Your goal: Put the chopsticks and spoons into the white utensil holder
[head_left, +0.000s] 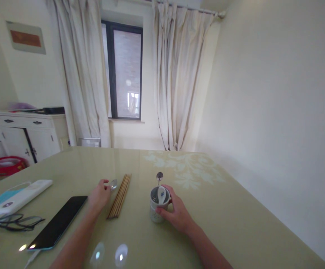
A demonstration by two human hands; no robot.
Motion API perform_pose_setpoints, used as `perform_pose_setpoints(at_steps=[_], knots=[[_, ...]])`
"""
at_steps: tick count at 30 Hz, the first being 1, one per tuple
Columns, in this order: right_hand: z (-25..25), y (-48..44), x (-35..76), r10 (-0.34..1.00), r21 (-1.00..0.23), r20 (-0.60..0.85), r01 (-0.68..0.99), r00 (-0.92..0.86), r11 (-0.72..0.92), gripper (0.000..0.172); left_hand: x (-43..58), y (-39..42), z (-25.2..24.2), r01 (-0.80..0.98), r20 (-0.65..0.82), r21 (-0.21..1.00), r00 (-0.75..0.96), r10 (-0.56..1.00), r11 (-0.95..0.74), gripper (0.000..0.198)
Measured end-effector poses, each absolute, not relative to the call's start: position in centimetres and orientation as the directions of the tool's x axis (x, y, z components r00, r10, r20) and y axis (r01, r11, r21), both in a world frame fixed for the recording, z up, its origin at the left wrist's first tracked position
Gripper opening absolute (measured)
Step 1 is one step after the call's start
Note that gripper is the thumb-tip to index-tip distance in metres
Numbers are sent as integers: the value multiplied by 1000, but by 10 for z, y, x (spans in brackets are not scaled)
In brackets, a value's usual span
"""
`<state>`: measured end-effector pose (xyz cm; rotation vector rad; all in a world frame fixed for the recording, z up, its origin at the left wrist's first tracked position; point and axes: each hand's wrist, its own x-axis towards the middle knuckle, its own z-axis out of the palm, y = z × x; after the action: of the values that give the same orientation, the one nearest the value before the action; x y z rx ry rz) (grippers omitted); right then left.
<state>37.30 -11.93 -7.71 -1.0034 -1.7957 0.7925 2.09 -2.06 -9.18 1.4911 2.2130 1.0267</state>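
Cup [154, 213] on the table [235, 231], with our right hand [179, 215] clamped around its side.
We see a white spoon [161, 193] and a metal spoon [159, 176] standing in it. Our left hand [99, 195] pinches a shiny spoon [114, 184], just left of the chopsticks [120, 196].

Chopsticks [119, 196]: matt wood. Right of them, soup spoon [161, 195]: smooth, glazed ceramic in look; long-handled spoon [159, 176]: polished metal. Near left, smartphone [58, 223]: glossy, glass-like face. Tabletop [235, 231]: smooth, reflective. Far curtains [179, 74]: matt cloth.
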Motion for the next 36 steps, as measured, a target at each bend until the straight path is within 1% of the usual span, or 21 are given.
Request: perform_pose_setpoints(at_steps=[2,4,5,7,8,9,10,13,16,20,21,23,24,26,28,30,32,33,34,35,36], knots=[[-77,-119,373,876,-831,401,297,-267,470,74,26,-26,-90,733,168,646,-411,896,214,29],[-79,-119,373,877,-833,399,295,-269,469,76,36,-35,-83,793,257,592,-355,899,144,28],[-79,-118,372,877,-832,397,297,-269,468,77,44,-40,-77,819,331,571,-295,897,58,28],[-80,-119,371,877,-829,393,307,-278,468,80,67,-54,-64,806,487,557,-120,865,-202,31],[-80,-120,371,874,-824,392,313,-286,472,82,81,-62,-58,727,537,587,-21,843,-356,33],[-79,-121,370,870,-817,395,320,-295,479,83,95,-70,-53,620,551,631,63,832,-466,36],[-78,-122,369,863,-809,402,321,-307,491,84,110,-78,-48,508,541,680,138,829,-528,38],[-74,-126,367,829,-788,438,295,-347,540,86,144,-97,-45,256,478,788,318,819,-560,38],[-71,-128,366,815,-789,453,264,-362,555,84,156,-104,-51,151,459,827,375,806,-541,35],[-71,-126,366,826,-800,437,266,-355,537,81,156,-102,-54,46,452,874,291,843,-484,35],[-72,-126,367,832,-800,430,279,-351,531,82,157,-101,-52,-8,448,888,243,860,-460,35],[-74,-125,368,844,-798,415,308,-341,517,83,157,-100,-47,-184,424,897,98,900,-403,35],[-75,-125,368,848,-799,408,319,-338,511,83,155,-98,-43,-296,396,877,2,918,-378,35],[-77,-125,369,856,-802,393,330,-336,498,84,147,-91,-36,-500,311,784,-195,930,-367,35],[-77,-125,369,859,-804,384,335,-338,491,85,128,-79,-33,-598,219,691,-361,906,-406,33],[-77,-125,369,858,-802,384,338,-341,493,85,101,-65,-35,-580,148,694,-466,872,-427,28],[-78,-124,370,857,-801,386,337,-340,494,83,70,-53,-42,-476,88,806,-491,867,-352,22],[-78,-124,370,857,-801,387,336,-339,495,83,56,-48,-47,-382,64,883,-477,877,-272,20],[-78,-124,370,857,-802,388,335,-339,495,83,44,-44,-52,-239,60,953,-451,891,-186,18],[-78,-124,370,857,-802,388,334,-339,495,83,34,-41,-57,-56,77,992,-421,904,-110,17],[-78,-124,371,858,-802,387,335,-338,494,83,27,-39,-62,126,99,991,-389,916,-53,17]])
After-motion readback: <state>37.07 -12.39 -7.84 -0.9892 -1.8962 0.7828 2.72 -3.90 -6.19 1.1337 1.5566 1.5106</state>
